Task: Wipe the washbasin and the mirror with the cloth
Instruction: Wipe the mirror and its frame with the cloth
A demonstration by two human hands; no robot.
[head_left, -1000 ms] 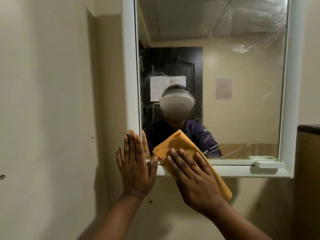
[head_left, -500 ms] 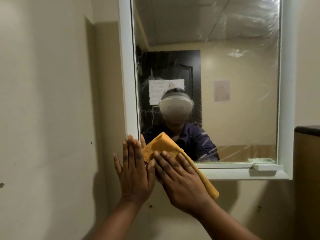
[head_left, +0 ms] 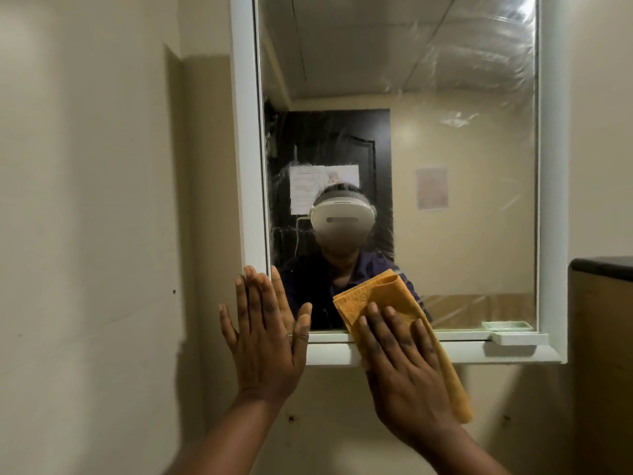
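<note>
Mirror (head_left: 445,166), the largest thing in view, is hung upright on the wall in a white frame (head_left: 244,132), its long axis running top to bottom, and smeared streaks are seen over its upper right and left parts, so the wiping is judged unfinished there. Along the mirror's bottom edge a white ledge (head_left: 507,353) is carried, with a small pale soap tray (head_left: 513,337) at the mirror's lower right corner. Over the mirror's lower middle the orange cloth (head_left: 380,296) is spread flat; its long axis is slanted, the top corner resting on the glass and the tail hanging down and to the right, past the ledge and below the mirror. The cloth is pressed against the glass and ledge by the right hand (head_left: 407,378), whose fingers (head_left: 375,323) are straight and spread, probably so that a broad patch is rubbed at once. At the mirror's lower left corner the left hand (head_left: 265,341) is laid flat across frame and wall, fingers straight and holding nothing, seemingly as a brace. The washbasin is not in view.
</note>
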